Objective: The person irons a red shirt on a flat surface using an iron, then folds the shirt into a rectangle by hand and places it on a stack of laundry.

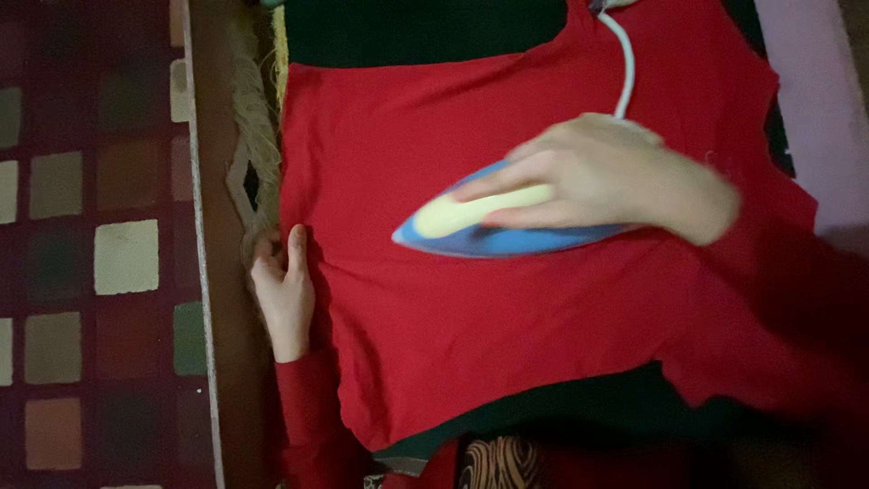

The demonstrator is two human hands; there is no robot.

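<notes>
A red garment (471,317) lies spread flat over a dark green cover (407,32). My right hand (597,177) is closed around the pale yellow handle of a blue and yellow clothes iron (493,231), which rests on the garment with its tip pointing left. A white cord (626,63) runs from the iron toward the top of the view. My left hand (285,290), in a red sleeve, lies flat at the garment's left edge, pressing the cloth down with its fingers together.
A brown wooden edge (217,272) with a frayed woven fringe (253,118) borders the cloth on the left. Beyond it lies a dark rug with coloured squares (90,254). A pale pink surface (815,100) shows at the right, and patterned fabric (498,462) at the bottom.
</notes>
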